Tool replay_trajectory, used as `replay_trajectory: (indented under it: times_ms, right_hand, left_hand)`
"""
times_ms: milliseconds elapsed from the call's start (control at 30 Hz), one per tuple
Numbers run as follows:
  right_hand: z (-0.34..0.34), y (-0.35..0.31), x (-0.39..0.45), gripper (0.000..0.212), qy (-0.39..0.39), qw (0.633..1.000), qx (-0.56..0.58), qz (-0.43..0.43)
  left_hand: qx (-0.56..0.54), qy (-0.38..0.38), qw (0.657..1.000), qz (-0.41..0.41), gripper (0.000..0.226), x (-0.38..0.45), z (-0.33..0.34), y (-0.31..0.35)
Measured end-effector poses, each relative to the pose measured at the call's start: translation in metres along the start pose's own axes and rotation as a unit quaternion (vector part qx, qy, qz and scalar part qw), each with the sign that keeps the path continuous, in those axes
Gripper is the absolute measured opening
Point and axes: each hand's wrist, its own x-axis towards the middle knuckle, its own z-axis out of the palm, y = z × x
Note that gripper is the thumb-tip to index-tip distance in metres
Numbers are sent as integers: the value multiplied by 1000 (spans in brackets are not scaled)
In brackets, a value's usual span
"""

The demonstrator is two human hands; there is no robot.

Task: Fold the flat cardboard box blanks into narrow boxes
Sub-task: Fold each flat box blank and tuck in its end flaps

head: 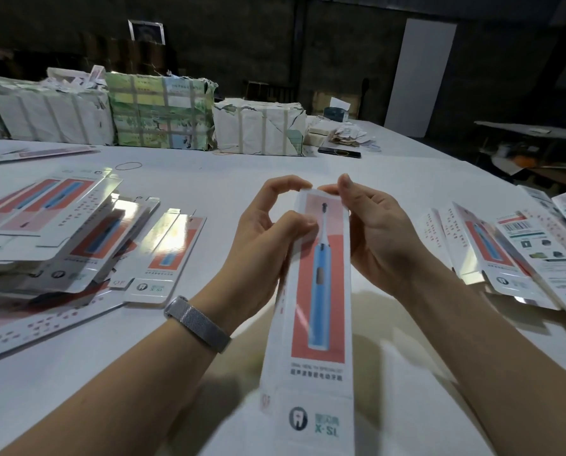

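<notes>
A long narrow white box (318, 307) printed with a blue toothbrush on a red panel is held up over the white table (209, 179), its far end pointing away from me. My left hand (268, 235) grips its left edge, thumb on the front face and fingertips curled onto the far end. My right hand (374, 232) holds the right edge, with fingers pinching the top end. A messy pile of flat blanks (54, 232) lies on the left. More flat blanks (518, 255) lie fanned out on the right.
Taped paper-wrapped bundles (163, 113) stand in a row along the table's far side. A rubber band (128, 166) lies behind the left pile. A dark flat object (339, 152) and paper scraps (347, 134) sit at the far right.
</notes>
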Motion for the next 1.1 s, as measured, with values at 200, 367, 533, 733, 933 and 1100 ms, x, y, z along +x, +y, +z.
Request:
replay_trajectory:
  times_ms: [200, 367, 533, 733, 933, 1100]
  right_hand:
    - [-1, 7, 1, 53, -5, 988, 129, 88]
    - [-4, 8, 7, 60, -10, 976, 194, 97]
    - [8, 4, -8, 68, -61, 946, -315, -43]
    - [-14, -33, -3, 64, 36, 903, -423, -66]
    - [-116, -89, -24, 32, 199, 713, -671, 37]
    - [-191, -77, -40, 27, 207, 653, -705, 185]
  left_hand:
    - [62, 63, 995, 50, 29, 5, 2, -3]
    - [123, 142, 976, 112, 39, 4, 4, 0]
    - [154, 152, 966, 144, 45, 6, 0, 1]
    - [98, 123, 985, 76, 37, 16, -10, -3]
    - [162, 86, 980, 71, 31, 14, -9, -9]
    - [191, 78, 978, 39, 29, 20, -13, -18]
